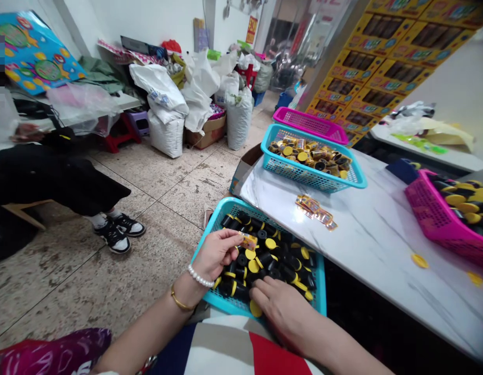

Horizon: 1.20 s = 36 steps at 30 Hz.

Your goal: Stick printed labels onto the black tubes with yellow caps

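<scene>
My left hand (215, 255), with a pearl bracelet and a gold bangle at the wrist, pinches a small orange-gold printed label (248, 241) between thumb and forefinger. Below it, a blue plastic basket (323, 284) near my lap holds many small black bottles (241, 289) with yellow caps (270, 243). My right hand (280, 304) is down at the basket's near side, fingers bent in among the bottles. Its fingertips are hidden, and what they grip cannot be made out. More printed labels (316, 211) lie in a short overlapping row on the marble-patterned table.
Another blue basket (315, 182), full of gold-labelled bottles, stands on the table (366, 229) before a pink basket (307, 124). A pink basket (440, 229) of black bottles is at right. Stacked yellow boxes (362, 67) rise behind. A seated person's legs (61, 177) are at left.
</scene>
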Each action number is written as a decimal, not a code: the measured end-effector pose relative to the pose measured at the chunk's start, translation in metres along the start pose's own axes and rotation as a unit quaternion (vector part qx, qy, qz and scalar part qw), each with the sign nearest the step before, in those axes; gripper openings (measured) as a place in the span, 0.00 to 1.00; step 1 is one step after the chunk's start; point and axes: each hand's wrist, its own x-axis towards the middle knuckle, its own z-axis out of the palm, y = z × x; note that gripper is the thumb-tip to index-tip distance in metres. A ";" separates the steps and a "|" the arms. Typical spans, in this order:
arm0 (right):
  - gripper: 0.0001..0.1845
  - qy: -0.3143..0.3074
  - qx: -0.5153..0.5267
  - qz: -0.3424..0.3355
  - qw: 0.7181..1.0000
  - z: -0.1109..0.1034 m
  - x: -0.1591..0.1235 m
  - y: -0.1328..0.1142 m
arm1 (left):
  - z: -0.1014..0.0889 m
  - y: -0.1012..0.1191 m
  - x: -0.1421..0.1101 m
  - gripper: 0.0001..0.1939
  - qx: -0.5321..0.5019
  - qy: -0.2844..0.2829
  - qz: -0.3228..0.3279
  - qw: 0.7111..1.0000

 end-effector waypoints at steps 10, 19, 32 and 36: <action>0.18 0.336 0.540 0.082 0.767 -0.014 0.011 0.037 | 0.003 -0.004 0.002 0.13 -0.015 0.007 -0.025 1.000; 0.15 0.417 0.580 0.123 0.689 -0.001 0.042 0.037 | 0.005 -0.003 0.002 0.10 -0.073 -0.015 -0.054 0.996; 0.15 0.500 0.484 0.160 0.700 0.000 0.053 0.024 | 0.004 -0.007 0.005 0.12 -0.088 -0.023 -0.040 0.995; 0.15 0.529 0.481 0.151 0.683 0.001 0.055 0.026 | 0.004 -0.009 0.005 0.15 -0.063 -0.001 -0.016 0.998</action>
